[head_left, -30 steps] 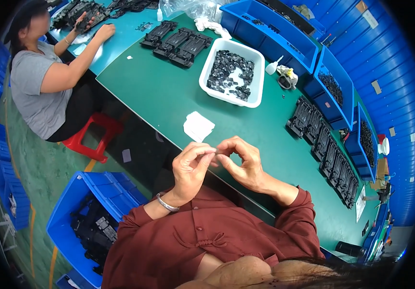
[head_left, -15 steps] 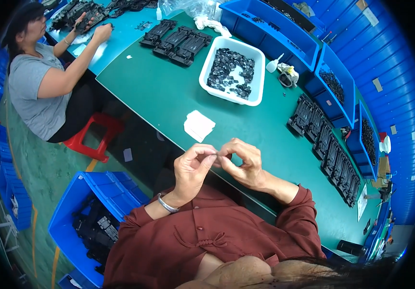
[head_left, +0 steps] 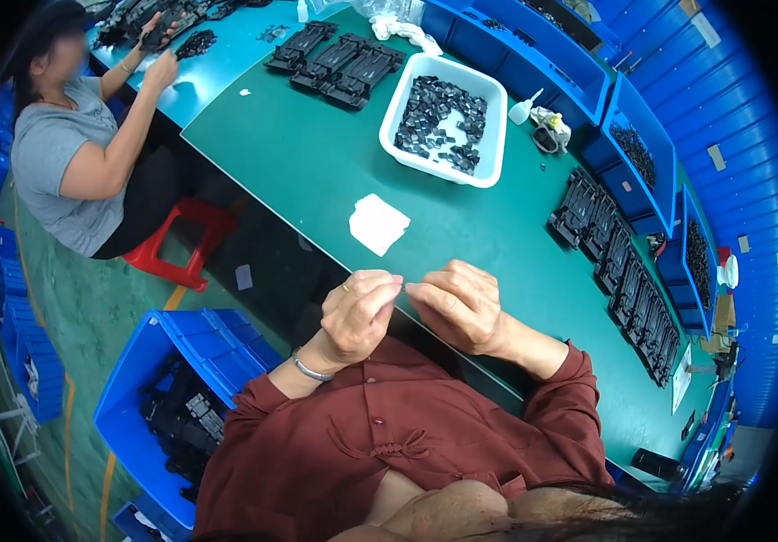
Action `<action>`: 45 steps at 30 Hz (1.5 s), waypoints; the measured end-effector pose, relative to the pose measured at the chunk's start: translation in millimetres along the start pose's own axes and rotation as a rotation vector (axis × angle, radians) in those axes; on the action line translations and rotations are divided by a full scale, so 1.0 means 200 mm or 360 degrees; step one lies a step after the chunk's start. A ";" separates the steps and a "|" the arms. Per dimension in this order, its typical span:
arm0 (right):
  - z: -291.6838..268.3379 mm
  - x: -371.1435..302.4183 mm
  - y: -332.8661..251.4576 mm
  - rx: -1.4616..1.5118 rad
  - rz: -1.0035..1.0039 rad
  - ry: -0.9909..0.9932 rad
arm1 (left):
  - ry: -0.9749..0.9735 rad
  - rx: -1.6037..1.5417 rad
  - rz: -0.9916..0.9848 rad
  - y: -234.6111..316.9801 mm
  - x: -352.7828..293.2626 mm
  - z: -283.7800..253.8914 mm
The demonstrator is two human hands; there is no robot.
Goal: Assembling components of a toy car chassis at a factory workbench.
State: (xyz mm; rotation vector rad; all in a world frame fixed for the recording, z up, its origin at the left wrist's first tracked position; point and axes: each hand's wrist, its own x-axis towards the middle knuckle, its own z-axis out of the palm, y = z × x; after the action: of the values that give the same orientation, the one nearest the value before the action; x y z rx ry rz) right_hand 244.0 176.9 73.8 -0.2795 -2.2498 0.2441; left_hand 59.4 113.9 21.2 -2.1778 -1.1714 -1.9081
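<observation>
Hands unmoved: left hand [head_left: 359,312], right hand [head_left: 457,305] fingertips meeting; item hidden.

On the green counter [head_left: 316,154] we see a white tub [head_left: 488,108] full of small black parts, and nearer to us a white folded cloth [head_left: 377,222]. Black moulded trays [head_left: 335,61] sit stacked at the far left, and more black trays [head_left: 624,271] run down the right side. Blue bins [head_left: 642,154] line the far edge. On the floor at our left stands a blue crate [head_left: 149,361] of black parts. A co-worker in a grey shirt [head_left: 55,172] sits on a red stool [head_left: 181,239].
</observation>
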 end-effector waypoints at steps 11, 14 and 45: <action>0.00 0.00 -0.06 -0.0077 0.0153 -0.0175 | 0.0043 -0.0112 0.0046 0.02 -0.04 0.00; 0.01 0.00 -0.07 -0.0064 0.0270 -0.0251 | 0.0010 -0.0086 -0.0075 0.02 -0.09 0.02; 0.40 0.05 -0.32 0.0581 0.0421 -0.1022 | 0.1289 0.2592 -0.2969 0.01 -2.65 -2.28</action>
State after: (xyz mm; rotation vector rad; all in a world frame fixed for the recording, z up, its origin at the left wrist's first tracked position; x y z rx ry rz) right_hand 169.0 112.7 48.4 -0.3341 -2.7218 0.9919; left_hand -310.6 -374.0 -316.4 0.7714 -2.7755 -0.4429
